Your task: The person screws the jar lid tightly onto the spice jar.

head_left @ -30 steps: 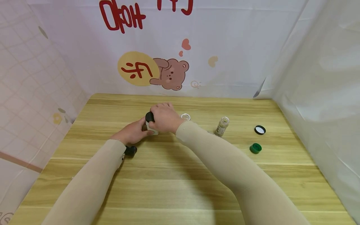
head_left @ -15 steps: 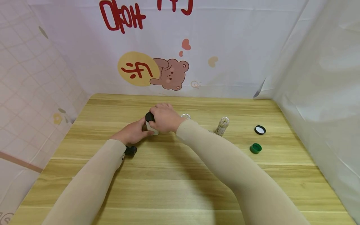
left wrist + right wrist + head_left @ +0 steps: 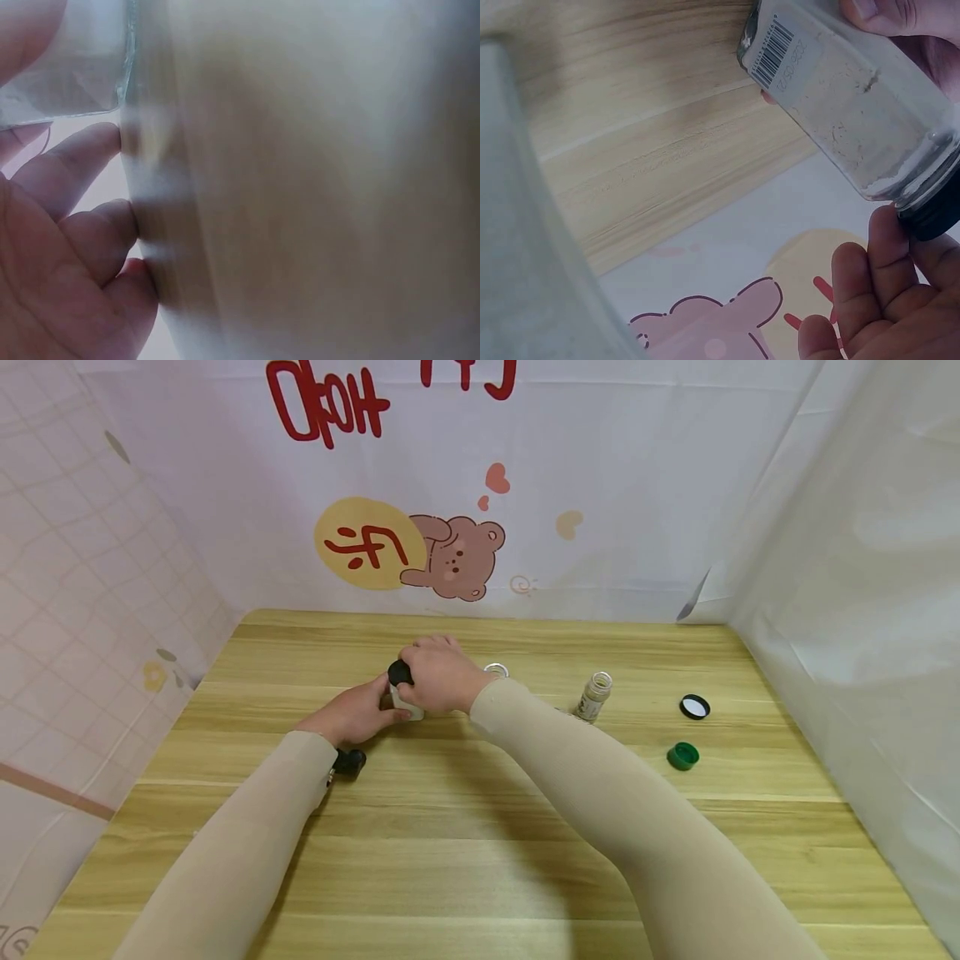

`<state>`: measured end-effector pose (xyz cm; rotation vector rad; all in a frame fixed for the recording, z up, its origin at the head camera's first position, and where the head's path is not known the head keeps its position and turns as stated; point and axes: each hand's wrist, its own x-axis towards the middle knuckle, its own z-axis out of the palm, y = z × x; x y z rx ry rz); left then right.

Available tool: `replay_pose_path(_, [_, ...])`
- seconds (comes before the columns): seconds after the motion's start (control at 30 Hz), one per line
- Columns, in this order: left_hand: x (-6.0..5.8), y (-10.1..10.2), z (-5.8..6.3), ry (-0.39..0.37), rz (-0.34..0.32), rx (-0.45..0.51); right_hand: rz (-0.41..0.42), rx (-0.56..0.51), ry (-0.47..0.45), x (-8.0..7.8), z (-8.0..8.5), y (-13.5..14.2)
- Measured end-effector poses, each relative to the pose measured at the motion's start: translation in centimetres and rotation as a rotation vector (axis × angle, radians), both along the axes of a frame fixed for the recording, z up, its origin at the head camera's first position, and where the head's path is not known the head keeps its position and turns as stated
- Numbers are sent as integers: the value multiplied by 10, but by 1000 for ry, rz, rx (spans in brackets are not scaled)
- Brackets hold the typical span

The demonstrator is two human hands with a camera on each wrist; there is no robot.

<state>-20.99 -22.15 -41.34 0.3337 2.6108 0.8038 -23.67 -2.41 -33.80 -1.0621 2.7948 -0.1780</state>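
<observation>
A square clear glass spice jar (image 3: 847, 105) with a barcode label and pale residue inside is between both hands at the back left of the table. My left hand (image 3: 352, 714) grips its body; in the left wrist view, the jar's glass base corner (image 3: 97, 82) shows above the curled fingers. Over the top, my right hand (image 3: 438, 675) holds the black cap (image 3: 400, 672) with its fingers round the side. The right wrist view shows the cap seated on the jar's neck, with the right hand's fingertips at its edge.
Right of the hands stands an open glass jar (image 3: 592, 697) with a label. Another open jar's rim (image 3: 495, 671) shows behind the right sleeve, which hides the rest. A black cap (image 3: 694, 707) and a green cap (image 3: 683, 756) lie upturned at the right. White printed sheets surround the table.
</observation>
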Motion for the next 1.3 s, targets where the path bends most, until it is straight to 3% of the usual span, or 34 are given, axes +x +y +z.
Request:
replay_pose_path(0.77, [-1,1,-1,11,-15,-9,-1,-36,-38,-2,0,2])
replay_pose_path(1.3, [0,-1,-1,7,-1,-17,-67,-87,-71,-3,-6,4])
